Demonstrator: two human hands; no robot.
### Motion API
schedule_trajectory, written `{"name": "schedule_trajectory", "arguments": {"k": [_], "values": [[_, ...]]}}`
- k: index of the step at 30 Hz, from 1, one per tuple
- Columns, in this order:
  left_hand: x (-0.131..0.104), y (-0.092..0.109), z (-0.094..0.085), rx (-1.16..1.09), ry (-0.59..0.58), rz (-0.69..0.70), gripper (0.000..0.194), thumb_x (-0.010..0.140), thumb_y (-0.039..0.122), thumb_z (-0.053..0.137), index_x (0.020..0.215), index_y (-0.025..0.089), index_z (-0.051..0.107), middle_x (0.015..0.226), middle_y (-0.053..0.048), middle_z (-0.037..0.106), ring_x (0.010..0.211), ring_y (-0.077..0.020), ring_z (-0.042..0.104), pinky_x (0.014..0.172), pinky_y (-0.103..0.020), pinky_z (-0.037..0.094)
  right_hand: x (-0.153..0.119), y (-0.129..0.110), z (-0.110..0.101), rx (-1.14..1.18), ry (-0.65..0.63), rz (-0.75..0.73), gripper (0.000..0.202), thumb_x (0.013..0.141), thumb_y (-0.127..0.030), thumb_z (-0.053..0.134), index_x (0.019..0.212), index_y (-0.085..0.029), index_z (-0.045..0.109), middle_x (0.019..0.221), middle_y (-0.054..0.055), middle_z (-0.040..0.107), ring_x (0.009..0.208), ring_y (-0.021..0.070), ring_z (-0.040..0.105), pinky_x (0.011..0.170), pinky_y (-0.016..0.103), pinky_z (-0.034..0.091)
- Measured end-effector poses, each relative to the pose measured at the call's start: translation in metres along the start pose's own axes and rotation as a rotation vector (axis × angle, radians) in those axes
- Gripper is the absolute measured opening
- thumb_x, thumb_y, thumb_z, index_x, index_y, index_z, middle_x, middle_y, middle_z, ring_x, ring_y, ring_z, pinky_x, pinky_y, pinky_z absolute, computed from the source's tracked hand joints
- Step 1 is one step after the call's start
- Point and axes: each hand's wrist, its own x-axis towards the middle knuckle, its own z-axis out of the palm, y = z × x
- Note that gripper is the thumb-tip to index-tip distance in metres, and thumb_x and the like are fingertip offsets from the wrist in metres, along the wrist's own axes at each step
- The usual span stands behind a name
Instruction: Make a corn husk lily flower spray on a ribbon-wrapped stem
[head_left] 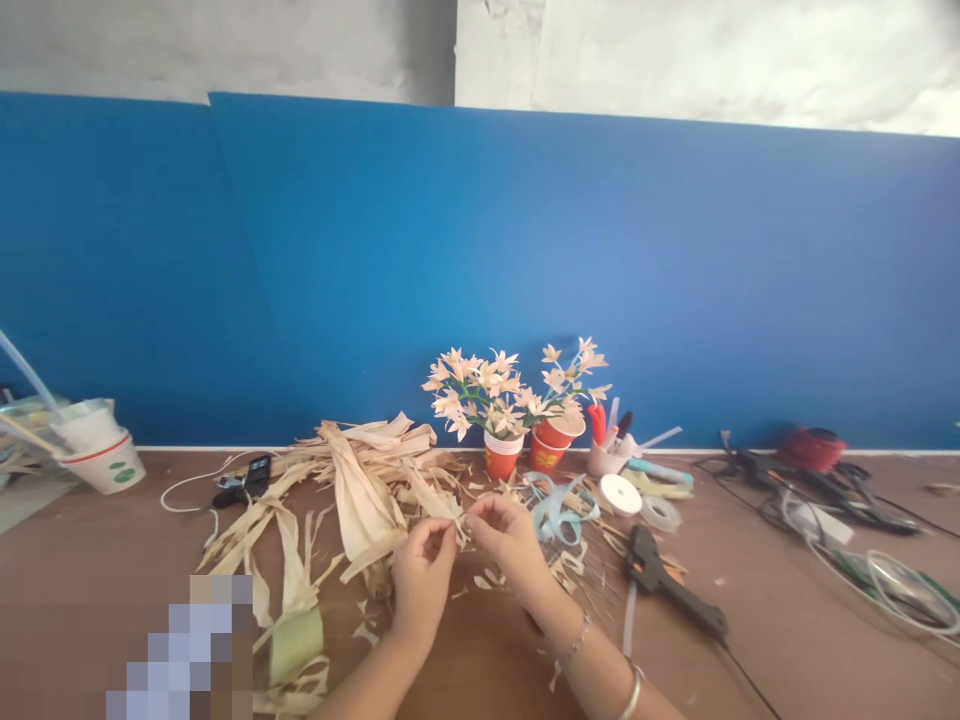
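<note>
Close together over the middle of the table, both my hands are pinched at the fingertips. My left hand (424,575) and my right hand (506,545) meet at a small pale piece of dried corn husk (460,533), whose exact shape is hard to make out. Just behind and to the left lies a heap of dried corn husks (364,495). Beyond my hands, pale handmade flowers (487,385) on green stems stand in a red paper cup (502,457). More flowers (574,375) rise by a second red cup (549,452). Small husk scraps (489,578) lie below my hands.
At right lie a black glue gun (671,580) with its cord, a white ribbon roll (620,494), light-blue ribbon (559,510) and tangled cables (847,545). A green roll (296,643) is at front left, a white cup (105,463) far left. A blue partition (480,250) stands behind.
</note>
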Motion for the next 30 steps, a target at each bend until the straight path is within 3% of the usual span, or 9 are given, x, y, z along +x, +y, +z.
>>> {"name": "schedule_trajectory", "arguments": {"k": [7, 30], "values": [[-0.0013, -0.0013, 0.0003, 0.033, -0.010, 0.030, 0.017, 0.078, 0.032, 0.057, 0.076, 0.017, 0.064, 0.065, -0.004, 0.066, 0.062, -0.0181, 0.062, 0.060, -0.027, 0.050, 0.0011, 0.0060, -0.0019, -0.131, -0.002, -0.029, 0.014, 0.071, -0.029, 0.062, 0.068, -0.017, 0.057, 0.065, -0.001, 0.058, 0.058, 0.0125, 0.050, 0.055, 0.024, 0.040], [-0.0032, 0.0072, 0.0013, -0.057, -0.069, -0.039, 0.021, 0.076, 0.037, 0.058, 0.074, 0.017, 0.062, 0.062, -0.002, 0.061, 0.057, -0.0158, 0.057, 0.056, -0.026, 0.048, 0.0000, -0.0004, -0.0009, -0.180, 0.018, -0.041, 0.010, 0.069, -0.026, 0.061, 0.066, -0.018, 0.056, 0.063, -0.001, 0.059, 0.058, 0.0133, 0.053, 0.057, 0.025, 0.041]]}}
